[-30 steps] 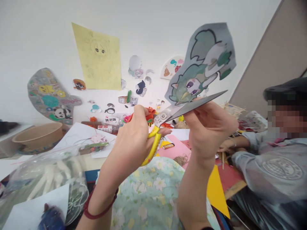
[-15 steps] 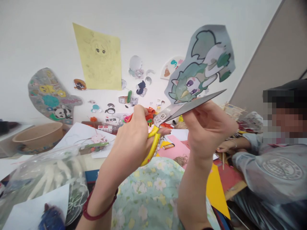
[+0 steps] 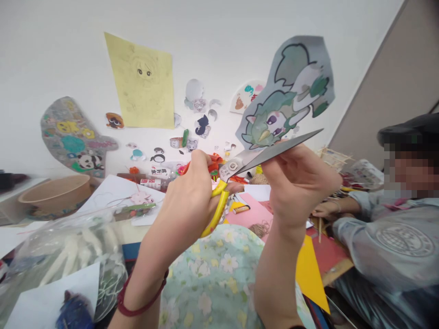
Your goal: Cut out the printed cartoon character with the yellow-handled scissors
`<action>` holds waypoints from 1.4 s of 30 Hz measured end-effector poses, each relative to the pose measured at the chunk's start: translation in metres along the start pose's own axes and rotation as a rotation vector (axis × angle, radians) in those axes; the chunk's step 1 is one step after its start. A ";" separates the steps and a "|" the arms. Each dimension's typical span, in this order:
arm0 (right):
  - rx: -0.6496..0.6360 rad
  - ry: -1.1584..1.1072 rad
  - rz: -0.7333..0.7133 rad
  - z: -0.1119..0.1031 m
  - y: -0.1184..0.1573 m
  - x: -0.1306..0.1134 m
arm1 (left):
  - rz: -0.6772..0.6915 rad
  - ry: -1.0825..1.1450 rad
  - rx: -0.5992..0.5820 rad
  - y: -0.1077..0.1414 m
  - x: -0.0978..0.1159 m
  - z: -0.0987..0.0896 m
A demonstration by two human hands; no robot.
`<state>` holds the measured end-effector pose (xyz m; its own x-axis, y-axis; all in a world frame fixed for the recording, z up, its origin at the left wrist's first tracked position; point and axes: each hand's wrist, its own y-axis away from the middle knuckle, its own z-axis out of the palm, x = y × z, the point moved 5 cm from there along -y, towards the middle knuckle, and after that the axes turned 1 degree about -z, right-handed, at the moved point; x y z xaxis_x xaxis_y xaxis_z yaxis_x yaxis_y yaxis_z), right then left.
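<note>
My left hand (image 3: 190,196) is closed round the yellow handles of a pair of scissors (image 3: 264,157). Their metal blades point up to the right and are parted, lying along the lower edge of a paper cut-out (image 3: 302,82). A green and white cartoon creature with purple eyes is printed on it, turned on its side, with a grey-blue margin round it. My right hand (image 3: 295,178) pinches the cut-out from below, just behind the blades; its fingertips are partly hidden.
A person (image 3: 394,237) in a grey top sits at the right. Pink paper (image 3: 252,210), a glue stick (image 3: 241,209) and twine (image 3: 259,228) lie below my hands. At the left are a brown bowl (image 3: 55,192) and a clear plastic bag (image 3: 68,246). A yellow drawing (image 3: 144,91) hangs on the wall.
My hands, the scissors and the cut-out have hardly moved. The person at the right has shifted their head slightly to the right.
</note>
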<state>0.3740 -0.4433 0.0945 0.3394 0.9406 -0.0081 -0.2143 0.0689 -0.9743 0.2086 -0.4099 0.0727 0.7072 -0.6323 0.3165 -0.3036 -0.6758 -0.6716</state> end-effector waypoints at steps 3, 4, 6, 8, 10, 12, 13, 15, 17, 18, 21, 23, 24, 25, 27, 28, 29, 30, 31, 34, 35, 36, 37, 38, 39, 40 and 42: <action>-0.002 0.034 0.019 -0.001 0.000 0.001 | -0.021 -0.002 -0.013 0.000 0.000 0.000; -0.001 0.034 0.022 -0.001 0.000 0.002 | -0.023 0.001 -0.014 0.000 0.000 0.000; -0.004 0.010 0.015 -0.001 0.000 0.001 | -0.019 0.005 -0.011 -0.001 0.000 -0.001; -0.002 0.003 0.008 -0.001 0.000 -0.001 | -0.019 0.009 -0.018 -0.001 0.000 -0.001; -0.001 0.038 0.026 0.000 0.000 -0.001 | -0.025 0.013 -0.034 -0.001 0.000 0.000; 0.001 0.067 0.044 0.000 0.000 0.000 | -0.032 0.011 -0.046 0.000 -0.001 0.000; -0.001 0.060 0.044 0.000 0.000 0.000 | -0.034 0.008 -0.049 0.000 -0.001 0.000; -0.012 0.011 0.026 0.000 0.000 0.000 | -0.035 0.005 -0.053 0.000 0.000 0.000; -0.011 -0.027 0.005 0.000 -0.001 0.000 | -0.032 0.004 -0.055 0.000 0.000 0.000; -0.007 -0.031 0.000 0.000 -0.001 0.000 | -0.032 0.004 -0.056 0.000 0.000 0.000; 0.000 -0.008 -0.001 0.000 -0.001 -0.001 | -0.034 0.006 -0.067 0.000 0.001 0.000; -0.005 -0.003 0.000 0.001 -0.001 -0.001 | -0.036 0.006 -0.076 0.000 0.002 0.001; -0.002 0.000 -0.004 0.001 -0.001 -0.001 | -0.037 0.005 -0.082 0.001 0.002 0.001; 0.000 0.002 -0.009 0.001 -0.001 -0.001 | -0.038 0.003 -0.086 0.001 0.002 0.002; 0.010 0.005 -0.022 0.001 0.000 0.000 | -0.042 0.002 -0.091 0.001 0.002 0.003; 0.016 0.006 -0.029 0.001 0.000 0.000 | -0.046 0.003 -0.094 0.000 0.002 0.003; 0.017 0.001 -0.036 0.001 0.000 0.001 | -0.051 0.008 -0.095 0.000 0.002 0.003; 0.015 -0.011 -0.040 0.001 0.000 0.001 | -0.055 0.014 -0.095 0.000 0.002 0.003; 0.013 -0.022 -0.041 0.001 0.000 0.001 | -0.058 0.023 -0.094 0.000 0.002 0.003; 0.002 -0.019 -0.033 0.001 0.000 0.001 | -0.061 0.048 -0.095 0.000 0.002 0.003; -0.003 -0.006 -0.031 0.001 0.000 0.001 | -0.060 0.052 -0.095 0.000 0.002 0.003; -0.005 0.013 -0.030 0.001 0.000 0.000 | -0.060 0.054 -0.096 0.000 0.002 0.003; -0.011 0.028 -0.031 0.001 0.000 0.000 | -0.061 0.053 -0.095 0.000 0.002 0.002; -0.018 0.038 -0.030 0.001 -0.001 -0.001 | -0.060 0.051 -0.095 0.000 0.003 0.002; -0.022 0.046 -0.027 0.001 -0.001 -0.001 | -0.058 0.050 -0.096 0.000 0.003 0.002; -0.023 0.052 -0.023 0.001 -0.001 -0.001 | -0.056 0.049 -0.097 0.001 0.003 0.003; -0.018 0.053 -0.014 0.000 0.000 -0.001 | -0.055 0.052 -0.099 0.001 0.002 0.003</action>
<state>0.3734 -0.4440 0.0950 0.3904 0.9206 -0.0061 -0.1927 0.0752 -0.9784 0.2118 -0.4107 0.0705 0.6915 -0.6099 0.3872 -0.3283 -0.7427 -0.5836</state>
